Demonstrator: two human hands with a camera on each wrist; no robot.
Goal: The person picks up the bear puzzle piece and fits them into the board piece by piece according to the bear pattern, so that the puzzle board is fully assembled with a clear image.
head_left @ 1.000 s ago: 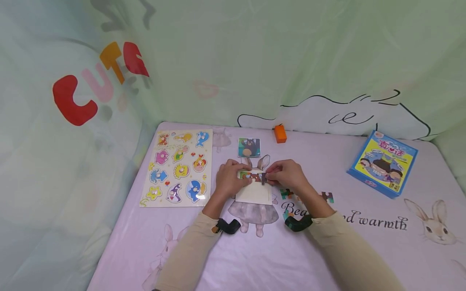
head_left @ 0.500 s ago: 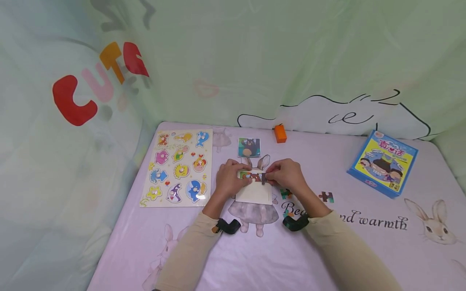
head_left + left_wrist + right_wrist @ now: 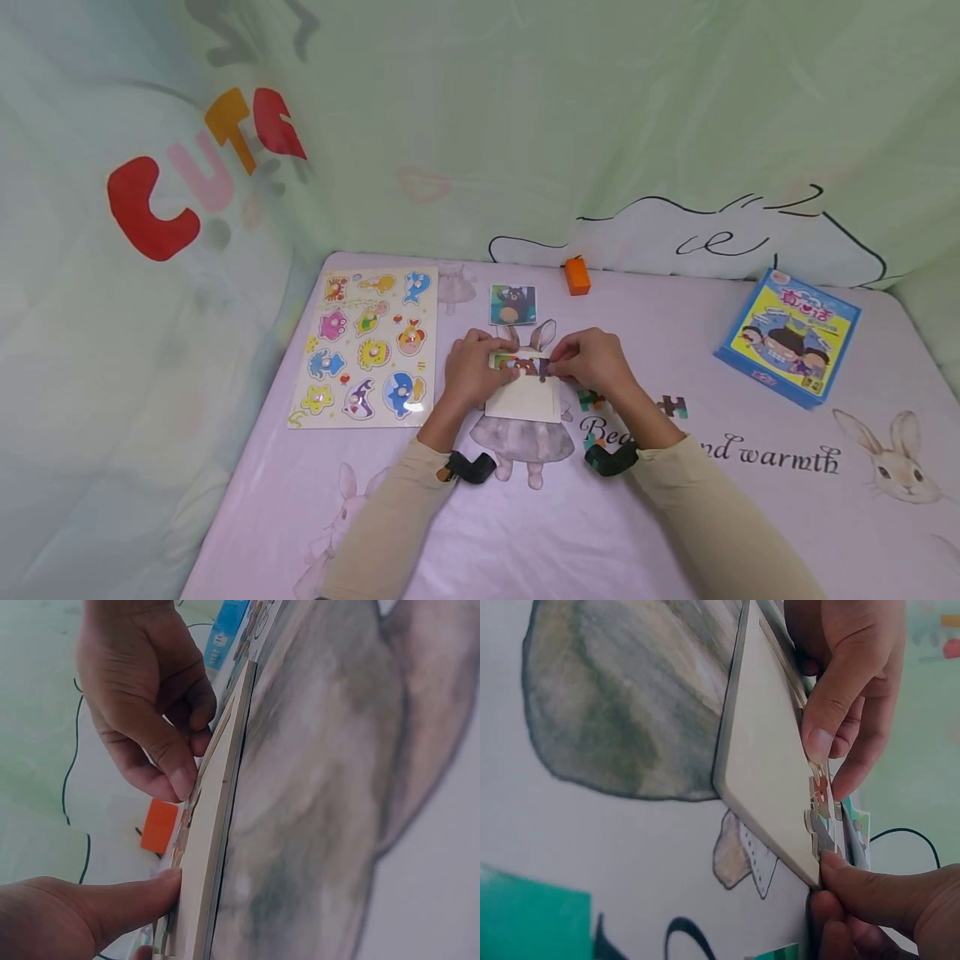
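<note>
A small wooden puzzle tray (image 3: 521, 402) lies on the cloth, with a few joined jigsaw pieces (image 3: 522, 364) showing a brown bear along its far side. My left hand (image 3: 471, 371) grips the tray's left side, its thumb (image 3: 154, 896) on the pieces and the index finger along the far edge. At the tray's far right corner, my right hand (image 3: 596, 362) pinches a dark jigsaw piece (image 3: 544, 370) between thumb and fingers, against the row's end. How tightly this piece fits is too small to tell. Beyond the tray lies a bear picture card (image 3: 513, 305).
Loose jigsaw pieces (image 3: 672, 406) lie right of the tray, some partly behind the right forearm. A knobbed sea-animal board (image 3: 363, 346) is on the left. An orange block (image 3: 577, 276) stands at the back, a blue-and-yellow box (image 3: 790, 337) at the right.
My right hand and the dark piece have shifted very slightly to the right. The left hand and the tray stay practically where they were.
</note>
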